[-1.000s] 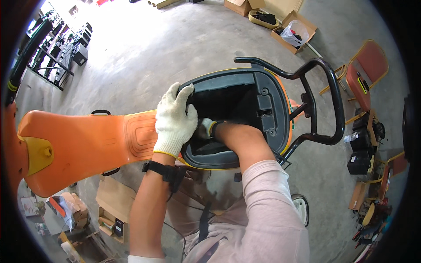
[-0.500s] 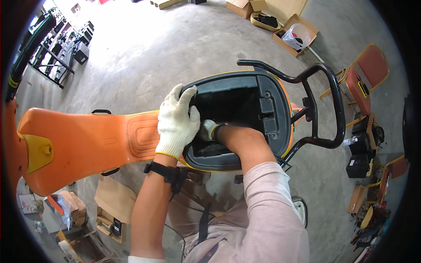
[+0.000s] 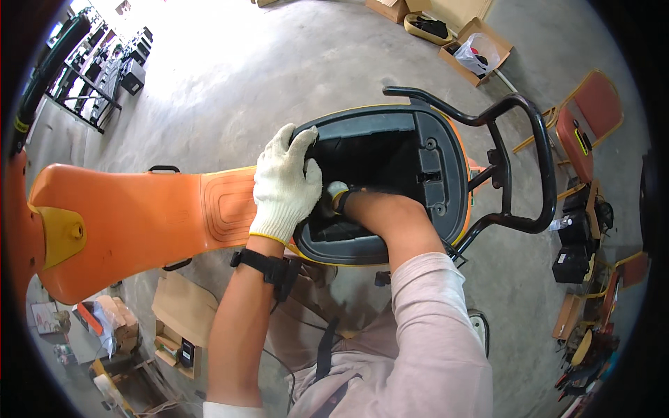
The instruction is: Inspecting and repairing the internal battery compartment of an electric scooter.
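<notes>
An orange scooter body (image 3: 125, 209) lies across the view, with an open dark storage compartment (image 3: 440, 143) at its right end. My left hand (image 3: 286, 184), in a white knit glove with a black strap on the wrist below, grips the compartment's left rim with bent fingers. My right hand (image 3: 338, 195), also gloved, reaches down inside the compartment just right of my left hand. Its fingers are hidden in the dark, so what it touches cannot be seen. A black tubular rack (image 3: 540, 167) stands off the compartment's right end.
Red chairs (image 3: 585, 104), black boxes (image 3: 573, 261) and tools line the right. Cardboard boxes sit at the top right (image 3: 477, 35) and lower left (image 3: 181, 299). A black metal shelf with equipment (image 3: 90, 90) stands at the upper left, near the scooter's black handlebar (image 3: 42, 76).
The scooter and my forearms appear slightly higher and further right than half a second ago, as the view shifts a little. My right hand stays inside the compartment, my left on the rim.
</notes>
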Tool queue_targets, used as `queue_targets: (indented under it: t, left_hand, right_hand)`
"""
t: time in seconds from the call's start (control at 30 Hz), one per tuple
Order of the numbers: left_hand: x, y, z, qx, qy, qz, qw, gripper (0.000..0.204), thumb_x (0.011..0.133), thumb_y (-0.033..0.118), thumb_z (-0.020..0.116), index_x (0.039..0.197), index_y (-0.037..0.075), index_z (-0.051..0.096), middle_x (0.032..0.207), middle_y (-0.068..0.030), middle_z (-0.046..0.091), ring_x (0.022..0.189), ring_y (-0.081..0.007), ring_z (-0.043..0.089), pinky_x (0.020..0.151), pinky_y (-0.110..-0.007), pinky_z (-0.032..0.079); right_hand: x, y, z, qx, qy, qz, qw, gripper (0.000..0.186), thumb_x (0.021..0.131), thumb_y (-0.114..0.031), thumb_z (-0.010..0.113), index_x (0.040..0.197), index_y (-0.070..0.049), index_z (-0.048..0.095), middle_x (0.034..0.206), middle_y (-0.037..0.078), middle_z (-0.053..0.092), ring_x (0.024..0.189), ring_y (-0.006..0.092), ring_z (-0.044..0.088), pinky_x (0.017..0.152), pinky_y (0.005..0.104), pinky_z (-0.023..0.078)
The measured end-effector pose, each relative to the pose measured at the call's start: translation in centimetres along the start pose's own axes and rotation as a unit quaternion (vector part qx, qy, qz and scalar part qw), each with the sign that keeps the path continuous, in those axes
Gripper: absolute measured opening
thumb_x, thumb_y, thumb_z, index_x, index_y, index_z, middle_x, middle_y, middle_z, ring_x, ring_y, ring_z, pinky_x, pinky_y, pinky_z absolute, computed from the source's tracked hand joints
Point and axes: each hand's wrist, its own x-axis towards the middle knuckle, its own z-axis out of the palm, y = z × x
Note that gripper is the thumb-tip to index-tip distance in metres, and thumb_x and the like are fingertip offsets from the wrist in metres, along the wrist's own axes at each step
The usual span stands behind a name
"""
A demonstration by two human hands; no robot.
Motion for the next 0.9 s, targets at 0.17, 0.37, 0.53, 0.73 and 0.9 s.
queue_targets:
  t: [0.17, 0.37, 0.53, 0.73, 0.9]
  left_hand:
    - [0.1, -0.1, 0.0, 0.0, 0.002, 0.011, 1.0, 0.048, 0.086, 0.012, 0.063, 0.133, 0.018, 0.063, 0.143, -0.0166, 0.056, 0.128, -0.04, 0.056, 0.107, -0.048, 0.048]
    - [0.1, -0.4, 0.1, -0.027, 0.049, 0.035, 0.998, 0.044, 0.084, 0.011, 0.064, 0.127, 0.015, 0.068, 0.137, -0.0193, 0.06, 0.124, -0.0413, 0.058, 0.105, -0.049, 0.049]
    - [0.1, -0.7, 0.2, -0.073, 0.074, 0.028, 0.994, 0.041, 0.078, 0.007, 0.063, 0.118, 0.011, 0.071, 0.131, -0.0215, 0.062, 0.121, -0.0425, 0.059, 0.103, -0.05, 0.049]
    - [-0.2, -0.6, 0.4, -0.042, 0.052, -0.014, 0.998, 0.042, 0.081, 0.008, 0.063, 0.123, 0.013, 0.069, 0.136, -0.0206, 0.059, 0.127, -0.0388, 0.056, 0.108, -0.047, 0.046]
    - [-0.4, -0.6, 0.4, -0.045, 0.054, -0.013, 0.997, 0.043, 0.082, 0.008, 0.063, 0.124, 0.013, 0.069, 0.137, -0.0202, 0.058, 0.128, -0.0385, 0.055, 0.109, -0.047, 0.045]
  right_hand:
    - [-3.5, -1.5, -3.8, -0.1, -0.01, -0.045, 0.994, 0.029, 0.084, -0.033, 0.066, 0.104, -0.019, 0.081, 0.113, 0.012, 0.077, 0.104, 0.0303, 0.074, 0.087, 0.0443, 0.059]
    - [-4.7, -2.5, -6.4, -0.17, -0.056, -0.121, 0.976, 0.031, 0.092, -0.028, 0.056, 0.116, -0.023, 0.076, 0.123, 0.008, 0.073, 0.113, 0.0286, 0.069, 0.091, 0.0424, 0.055]
    - [-6.2, -2.4, -6.5, -0.014, 0.041, -0.132, 0.99, 0.034, 0.099, -0.035, 0.052, 0.123, -0.023, 0.073, 0.129, 0.01, 0.071, 0.118, 0.0298, 0.067, 0.095, 0.0434, 0.054]
    - [-6.6, -2.5, -6.3, -0.009, 0.018, -0.109, 0.994, 0.036, 0.1, -0.035, 0.049, 0.127, -0.024, 0.07, 0.133, 0.009, 0.068, 0.122, 0.0296, 0.064, 0.1, 0.0424, 0.051]
    - [-6.7, -2.6, -6.6, -0.006, 0.019, -0.103, 0.994, 0.037, 0.101, -0.035, 0.047, 0.131, -0.025, 0.067, 0.136, 0.008, 0.066, 0.125, 0.0294, 0.062, 0.104, 0.0415, 0.048]
